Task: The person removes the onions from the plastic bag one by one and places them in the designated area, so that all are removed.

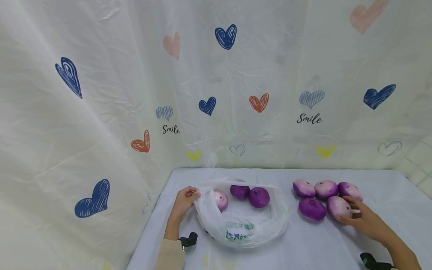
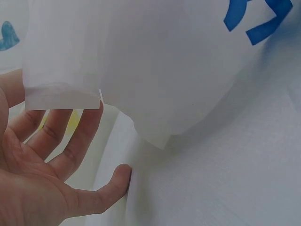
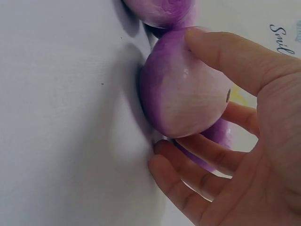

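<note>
My left hand (image 1: 183, 202) pinches the left rim of a white plastic bag (image 1: 249, 232), whose mouth stands open. A flap of the bag (image 2: 61, 94) hangs over those fingers in the left wrist view, with the little finger apart from it. Three round purple vegetables lie in the bag, one (image 1: 221, 200) paler than the others. My right hand (image 1: 366, 221) grips a pale purple-and-white round vegetable (image 3: 186, 84), thumb on one side and fingers on the other. It sits at the front of a group on the table, beside a darker purple one (image 1: 312, 209).
Three more purple-and-white vegetables (image 1: 326, 188) lie in a row behind the gripped one. A white cloth covers the table (image 1: 270, 258). Behind it hangs a pale curtain (image 1: 287, 56) printed with hearts, which also runs along the left side.
</note>
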Available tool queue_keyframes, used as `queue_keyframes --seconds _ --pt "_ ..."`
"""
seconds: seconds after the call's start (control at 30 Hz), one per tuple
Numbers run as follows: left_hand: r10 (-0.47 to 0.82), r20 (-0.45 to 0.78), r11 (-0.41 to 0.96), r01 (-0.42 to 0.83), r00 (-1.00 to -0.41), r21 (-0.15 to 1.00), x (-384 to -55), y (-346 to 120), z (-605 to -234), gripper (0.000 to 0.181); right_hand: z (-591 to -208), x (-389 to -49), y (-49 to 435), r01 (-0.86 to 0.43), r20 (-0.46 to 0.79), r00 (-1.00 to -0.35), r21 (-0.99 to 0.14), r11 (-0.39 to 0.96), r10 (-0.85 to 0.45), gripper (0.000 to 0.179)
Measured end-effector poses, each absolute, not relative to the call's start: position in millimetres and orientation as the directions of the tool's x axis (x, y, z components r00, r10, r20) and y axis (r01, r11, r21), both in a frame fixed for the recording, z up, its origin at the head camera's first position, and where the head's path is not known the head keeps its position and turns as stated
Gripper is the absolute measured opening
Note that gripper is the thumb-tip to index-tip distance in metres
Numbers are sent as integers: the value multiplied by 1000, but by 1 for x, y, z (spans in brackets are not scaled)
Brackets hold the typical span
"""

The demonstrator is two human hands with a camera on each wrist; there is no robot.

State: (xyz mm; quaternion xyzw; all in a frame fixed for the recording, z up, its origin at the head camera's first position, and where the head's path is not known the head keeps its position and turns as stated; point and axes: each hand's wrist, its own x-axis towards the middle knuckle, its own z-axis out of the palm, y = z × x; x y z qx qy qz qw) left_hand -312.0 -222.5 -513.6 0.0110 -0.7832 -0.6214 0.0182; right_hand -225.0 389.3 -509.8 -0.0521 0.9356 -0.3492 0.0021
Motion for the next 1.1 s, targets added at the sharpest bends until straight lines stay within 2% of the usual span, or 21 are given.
queue_keyframes --seconds 0.1,0.33,0.47,0.67,0.97,1.1 --pt "-41 19 235 9 -999 972 -312 -223 -515 24 -507 -225 389 -94 28 -995 -644 760 -100 79" --pt "-42 22 237 11 -999 971 -313 -222 -515 24 -497 -219 391 -143 115 -989 -597 789 -93 73" --pt "-40 14 232 4 -999 973 -312 -222 -513 23 -488 -216 387 -135 133 -989 -580 803 -71 74" --pt "-39 6 228 -3 -999 974 -312 -223 -513 22 -475 -214 372 -173 239 -970 -592 787 -34 71" --pt "-39 10 226 1 -999 974 -312 -223 -512 23 -455 -213 319 -362 471 -881 -610 705 -45 50" --pt "-40 12 226 2 -999 974 -312 -222 -512 23 -454 -212 285 -438 542 -836 -572 693 -81 47"
